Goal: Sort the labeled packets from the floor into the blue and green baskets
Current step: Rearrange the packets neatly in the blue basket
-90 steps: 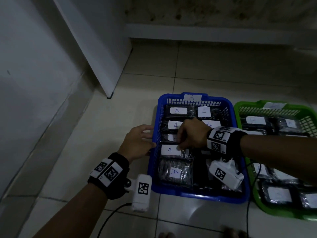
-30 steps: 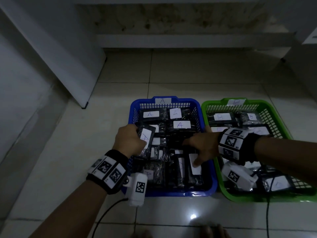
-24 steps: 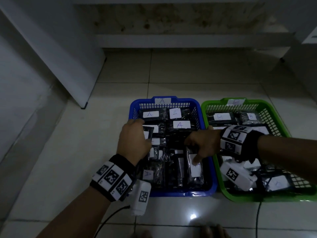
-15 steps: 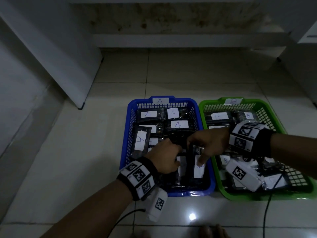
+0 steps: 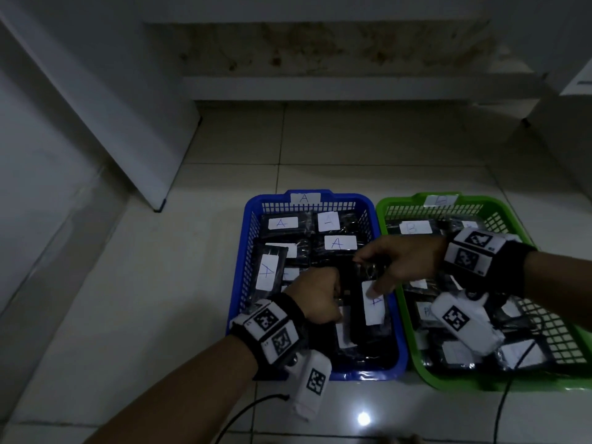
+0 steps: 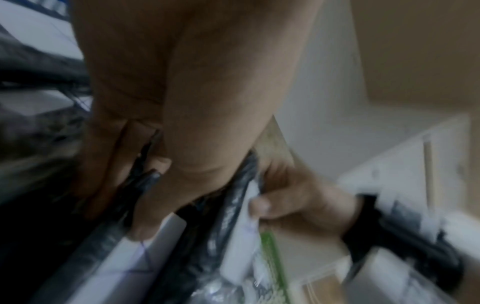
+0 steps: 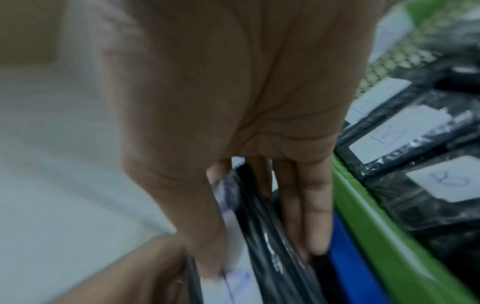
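Observation:
The blue basket (image 5: 241, 283), tagged A, is full of black packets with white A labels. Beside it on the right, the green basket (image 5: 400, 302) holds B-labeled packets (image 7: 376, 139). My right hand (image 5: 371, 280) pinches an upright black packet (image 5: 373, 302) at the blue basket's near right, thumb on its white label (image 7: 233, 230), fingers (image 7: 317, 216) behind it. My left hand (image 5: 333, 302) grips the neighbouring upright packet (image 6: 109, 246), thumb on its label (image 6: 161, 236). Both wrist views are blurred.
One A packet (image 5: 267, 272) leans against the blue basket's left wall. A white panel (image 5: 128, 123) slants down to the pale tiled floor (image 5: 160, 299) at the left. A step (image 5: 352, 88) runs behind the baskets. Cables trail from both wrist cameras.
My left hand let go of the packet that now leans at the blue basket's left wall and moved right, beside the right hand. The right hand stayed on its upright packet.

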